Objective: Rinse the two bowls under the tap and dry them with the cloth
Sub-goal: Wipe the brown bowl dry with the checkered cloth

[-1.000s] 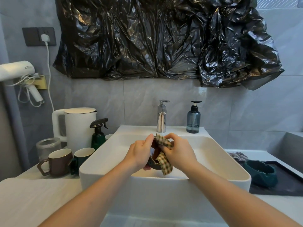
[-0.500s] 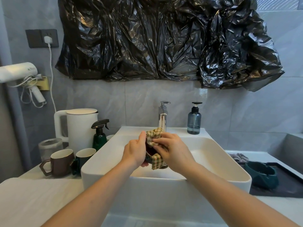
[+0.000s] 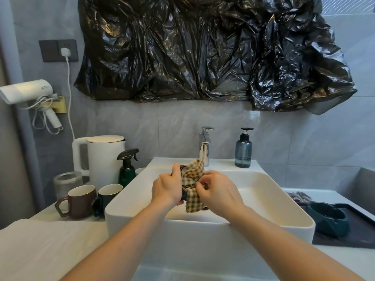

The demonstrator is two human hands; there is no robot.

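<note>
Over the sink (image 3: 263, 179), her left hand (image 3: 167, 189) grips a hard, likely slippery bowl (image 3: 183, 166) by its rim; right hand (image 3: 218, 191) fingers pinch the soft cloth (image 3: 193, 173).

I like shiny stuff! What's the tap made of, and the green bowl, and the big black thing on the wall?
The tap looks like polished chrome metal: it mirrors the room. The green bowl on the dark tray seems to be glazed ceramic, with thick walls and soft glints, though it could be plastic. The black sheet looks like thin plastic film: crinkled, with sharp shiny creases.
</note>
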